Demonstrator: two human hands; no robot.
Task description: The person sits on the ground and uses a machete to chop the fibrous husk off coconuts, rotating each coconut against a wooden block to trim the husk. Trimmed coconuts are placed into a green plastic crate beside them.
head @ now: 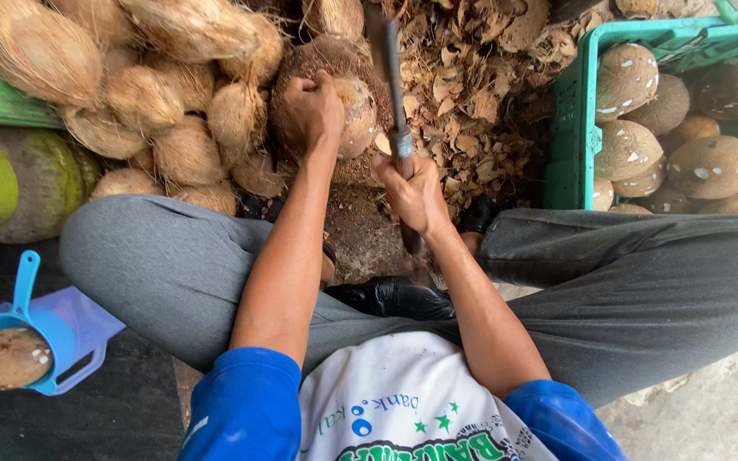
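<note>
Holding: left hand (309, 111) closed over a husked coconut (335, 102), pressing it down between the knees.
Right hand (416, 195): grip wrapped tight round the handle of a long knife (395, 94), blade just beside the coconut.
Around: pile of hairy coconuts (130, 94) on the left, green crate (574, 119) of peeled ones on the right.

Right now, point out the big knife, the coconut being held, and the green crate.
Knife (393, 81), head view, on the middle of its blade.
Held coconut (357, 115), head view, on its pale shaved side beside the left hand.
Green crate (572, 128), head view, on its left wall.
</note>
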